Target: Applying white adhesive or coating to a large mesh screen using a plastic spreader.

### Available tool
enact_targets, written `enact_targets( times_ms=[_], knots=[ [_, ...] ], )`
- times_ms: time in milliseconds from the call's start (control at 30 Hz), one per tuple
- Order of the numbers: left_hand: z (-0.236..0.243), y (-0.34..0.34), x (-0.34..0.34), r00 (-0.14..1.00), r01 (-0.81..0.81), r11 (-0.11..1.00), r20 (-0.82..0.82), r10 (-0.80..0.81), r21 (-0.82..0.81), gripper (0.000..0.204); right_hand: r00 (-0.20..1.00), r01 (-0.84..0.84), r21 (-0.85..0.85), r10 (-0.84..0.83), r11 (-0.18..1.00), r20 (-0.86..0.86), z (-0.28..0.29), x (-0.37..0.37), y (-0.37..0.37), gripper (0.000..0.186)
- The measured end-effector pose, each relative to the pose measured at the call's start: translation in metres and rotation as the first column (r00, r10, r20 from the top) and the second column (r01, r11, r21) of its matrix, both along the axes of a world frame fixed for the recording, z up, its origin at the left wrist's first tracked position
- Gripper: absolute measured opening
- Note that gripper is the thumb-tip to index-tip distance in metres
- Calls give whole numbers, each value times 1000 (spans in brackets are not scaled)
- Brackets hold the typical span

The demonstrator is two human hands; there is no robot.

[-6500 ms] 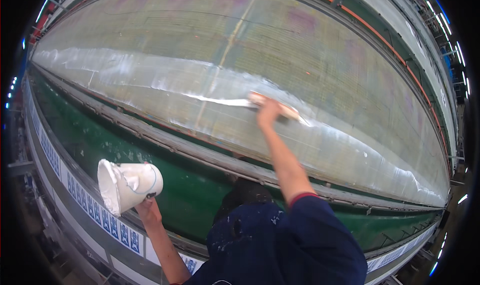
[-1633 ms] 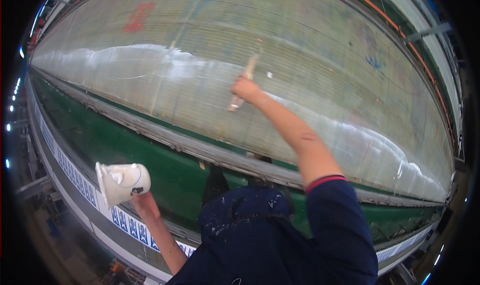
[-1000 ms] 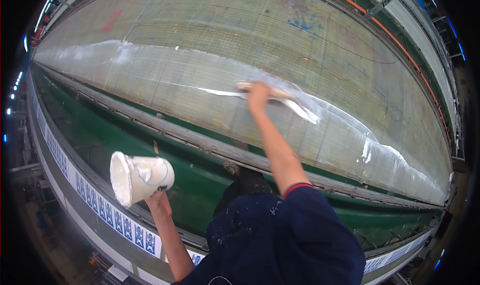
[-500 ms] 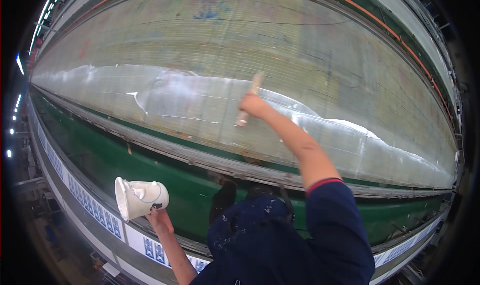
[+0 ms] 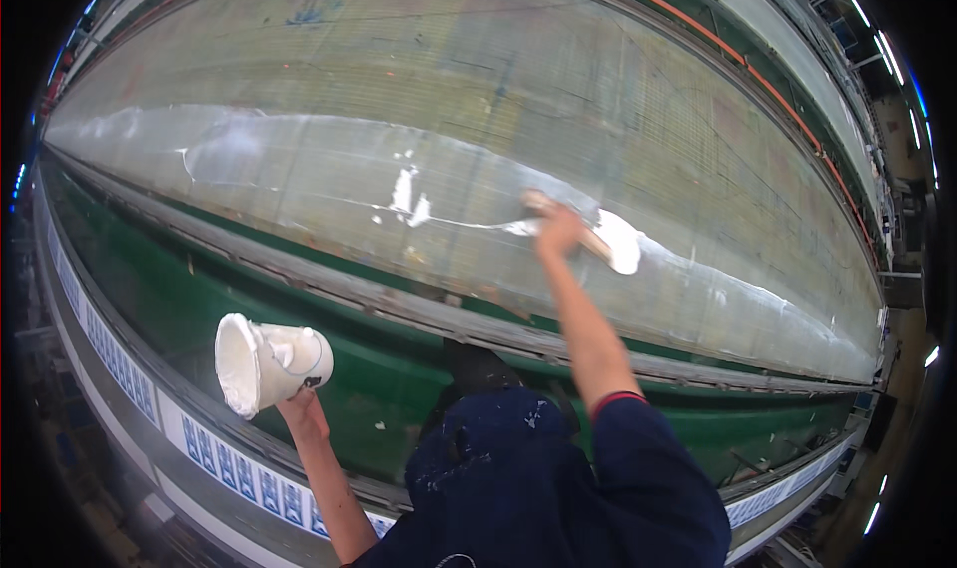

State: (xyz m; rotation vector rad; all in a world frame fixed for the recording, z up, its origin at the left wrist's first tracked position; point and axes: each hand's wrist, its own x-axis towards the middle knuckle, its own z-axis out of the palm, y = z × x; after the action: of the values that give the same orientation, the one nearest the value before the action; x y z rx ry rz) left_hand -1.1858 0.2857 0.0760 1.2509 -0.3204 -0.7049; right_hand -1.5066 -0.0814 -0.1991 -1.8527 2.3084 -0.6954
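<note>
My left hand point(image 5: 297, 404) is wrapped round the lower part of a white bucket point(image 5: 291, 357), held tilted on its side with its mouth to the left. White paste coats its rim and inside. My right hand point(image 5: 560, 233) grips a wooden scraper point(image 5: 596, 246), pressed flat to the long pale table point(image 5: 469, 89). Thick white paste point(image 5: 624, 241) is heaped at the scraper's right edge. Loose white splashes point(image 5: 404, 191) and a thin white line lie left of it. A thin whitish film runs lengthwise along the table's near side.
A grey metal rail point(image 5: 339, 287) edges the table on my side. Below it runs a green panel point(image 5: 369, 398), then a ledge with a row of blue-and-white printed labels point(image 5: 234, 465). Along the far side stretches an orange strip point(image 5: 688, 19). Lamps show at both rims.
My right hand has brought the scraper down to the right and laid it flat on the table. A white paste heap and splashes have appeared there. My left hand still holds the bucket.
</note>
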Motion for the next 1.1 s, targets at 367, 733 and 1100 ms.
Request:
enact_targets(
  times_ms=[367,733,1100],
  knots=[
    [-12,34,-311,990,-102,993,102,95,63,103,75,-972,196,958,133,-278,41,-49,-7,8],
    [1,-24,-682,992,-52,997,118,45,56,86,284,-892,343,955,295,-83,40,-793,-56,18],
    [6,-15,-1030,988,121,992,87,-124,38,102,993,-65,39,69,997,-96,-14,-1023,13,35]
  ],
)
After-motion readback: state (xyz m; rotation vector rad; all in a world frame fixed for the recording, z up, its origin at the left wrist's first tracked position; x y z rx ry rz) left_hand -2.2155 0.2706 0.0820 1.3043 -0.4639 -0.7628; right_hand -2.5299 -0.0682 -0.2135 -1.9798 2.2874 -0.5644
